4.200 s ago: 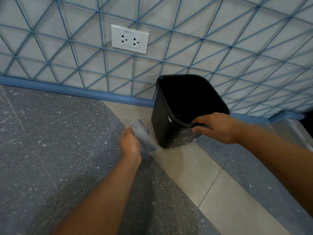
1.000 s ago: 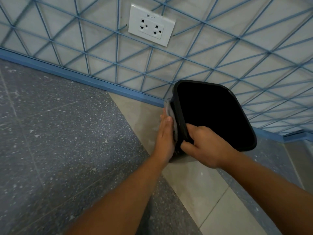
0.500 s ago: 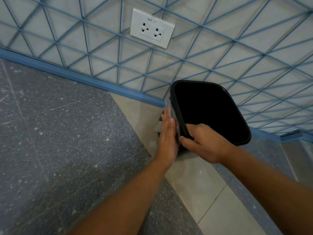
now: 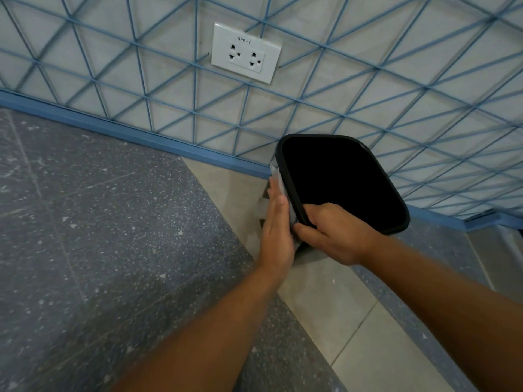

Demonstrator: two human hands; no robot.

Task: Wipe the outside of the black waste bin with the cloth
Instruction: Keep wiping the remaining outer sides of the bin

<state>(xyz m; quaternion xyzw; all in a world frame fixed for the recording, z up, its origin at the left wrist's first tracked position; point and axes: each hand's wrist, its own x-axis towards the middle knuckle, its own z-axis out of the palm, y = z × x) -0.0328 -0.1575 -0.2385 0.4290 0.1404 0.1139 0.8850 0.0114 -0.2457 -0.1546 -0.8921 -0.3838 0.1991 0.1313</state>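
The black waste bin stands on the floor by the wall, tilted toward me so its dark inside shows. My right hand grips its near rim, fingers curled over the edge. My left hand lies flat with straight fingers against the bin's left outer wall, pressing the grey cloth onto it. The cloth shows above my fingertips near the rim and along my palm; most of it is hidden under the hand.
A wall with a blue triangle pattern rises just behind the bin, with a white double socket above and a blue skirting strip at its foot. Grey speckled floor lies to the left, beige tiles under the bin.
Since 4.2 s ago my left hand has brought the cloth from the floor side onto the bin's left wall. Over the last second it has stayed pressed there, shifting slightly along the wall.
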